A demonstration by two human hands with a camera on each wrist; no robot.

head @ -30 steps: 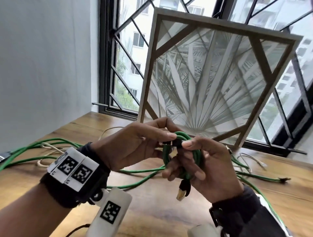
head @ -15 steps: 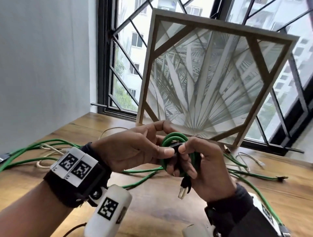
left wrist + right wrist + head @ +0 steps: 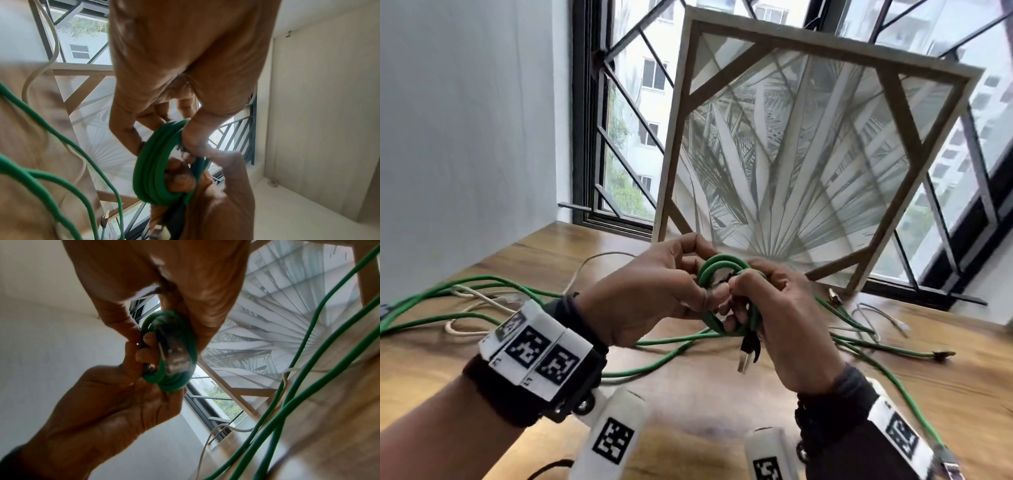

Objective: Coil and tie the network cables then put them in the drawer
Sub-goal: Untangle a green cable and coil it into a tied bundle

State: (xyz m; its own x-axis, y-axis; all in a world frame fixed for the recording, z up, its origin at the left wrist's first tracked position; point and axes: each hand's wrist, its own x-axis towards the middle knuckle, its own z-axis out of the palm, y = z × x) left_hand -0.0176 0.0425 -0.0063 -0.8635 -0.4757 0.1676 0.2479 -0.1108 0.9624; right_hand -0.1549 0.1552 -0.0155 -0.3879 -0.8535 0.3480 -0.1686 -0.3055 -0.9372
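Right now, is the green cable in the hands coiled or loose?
Coiled. The green cable forms several stacked loops held by both hands, left hand and right hand, its plug dangling below. Whether it is tied: cannot tell.

Both hands raised together, fingers curled, gripping

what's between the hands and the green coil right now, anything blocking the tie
Nothing visible. The left hand and right hand both already grip the green coil directly, above the table. No drawer is in view.
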